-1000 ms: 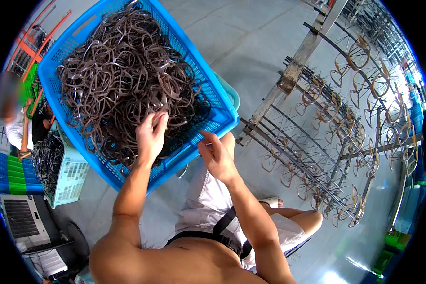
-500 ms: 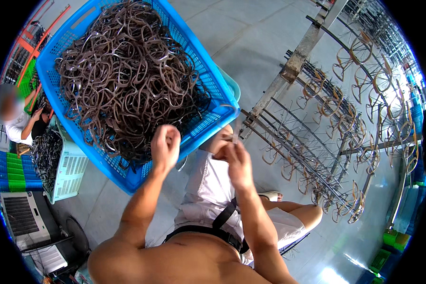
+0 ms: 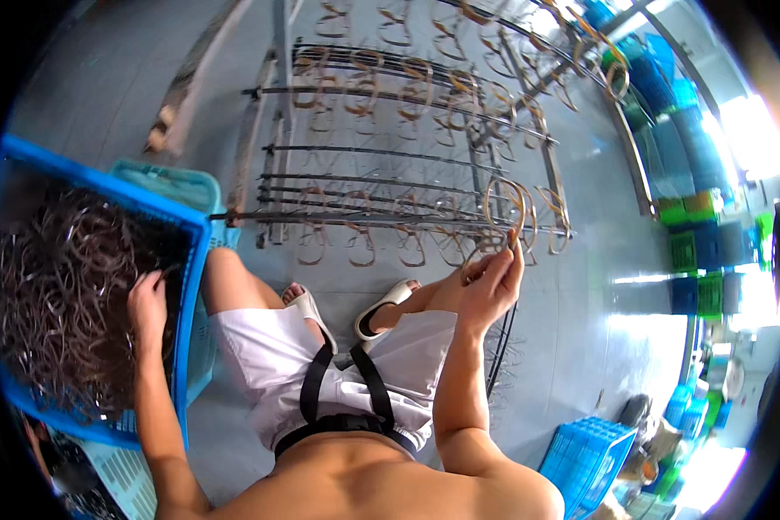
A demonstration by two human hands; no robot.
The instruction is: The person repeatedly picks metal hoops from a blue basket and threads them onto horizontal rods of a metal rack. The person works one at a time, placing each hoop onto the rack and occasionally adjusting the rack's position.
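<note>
Dark brown eyeglass frames (image 3: 61, 286) lie in a tangled heap in a blue plastic basket (image 3: 198, 260) at my left. My left hand (image 3: 148, 305) is over the basket's right part, by the heap, its fingers curled; what they may hold is too small to make out. On the other side my right hand (image 3: 492, 286) is raised, thumb and fingers pinching an amber-brown eyeglass frame (image 3: 518, 201) at the near right end of a metal rack (image 3: 390, 218). Several similar frames (image 3: 412, 250) hang in rows from its bars.
Under the blue basket shows a pale green crate (image 3: 169, 180). A blue crate (image 3: 588, 459) stands at the lower right. Stacked blue and green bins (image 3: 698, 260) line the right side. My legs and sandalled feet are between basket and rack.
The view has swung right, toward the rack. My right hand has gone from near the basket's edge out to the rack. My left hand remains over the basket.
</note>
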